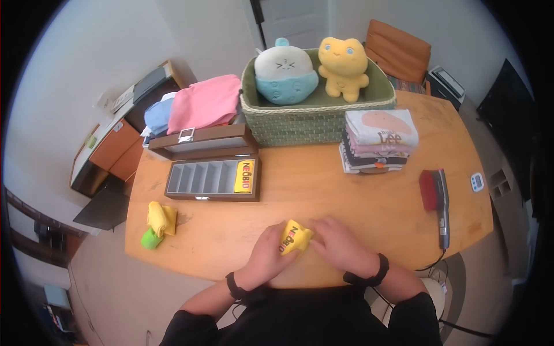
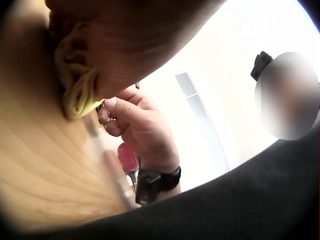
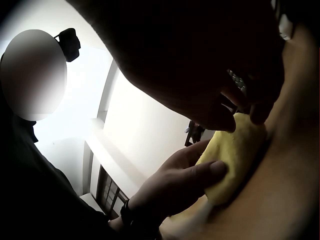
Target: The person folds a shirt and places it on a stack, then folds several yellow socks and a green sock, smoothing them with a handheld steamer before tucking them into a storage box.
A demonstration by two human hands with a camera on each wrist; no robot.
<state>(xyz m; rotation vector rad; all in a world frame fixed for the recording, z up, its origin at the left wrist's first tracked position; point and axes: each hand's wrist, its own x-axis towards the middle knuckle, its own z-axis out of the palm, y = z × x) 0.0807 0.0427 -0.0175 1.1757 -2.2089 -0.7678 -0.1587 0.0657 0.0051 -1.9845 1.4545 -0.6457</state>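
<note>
A yellow cloth bundle [image 1: 295,237] with dark "NEOBIO" lettering sits near the table's front edge. My left hand [image 1: 265,256] grips its left side, the thumb lying on the cloth in the right wrist view. At its other end, my right hand [image 1: 341,247] pinches the cloth [image 3: 235,155] between thumb and fingers. Folds of the yellow cloth [image 2: 77,80] show beneath the left hand in the left wrist view. Behind it stands an open brown box [image 1: 213,197] with grey compartments; a rolled yellow "NEOBIO" piece [image 1: 244,176] fills the rightmost one.
Yellow cloths [image 1: 161,218] and a green one [image 1: 150,238] lie at the left. Behind are pink clothing [image 1: 205,104], a green basket [image 1: 300,128] holding two plush toys, and stacked folded shirts [image 1: 378,141]. A red-headed brush [image 1: 443,207] and a small timer [image 1: 476,182] lie right.
</note>
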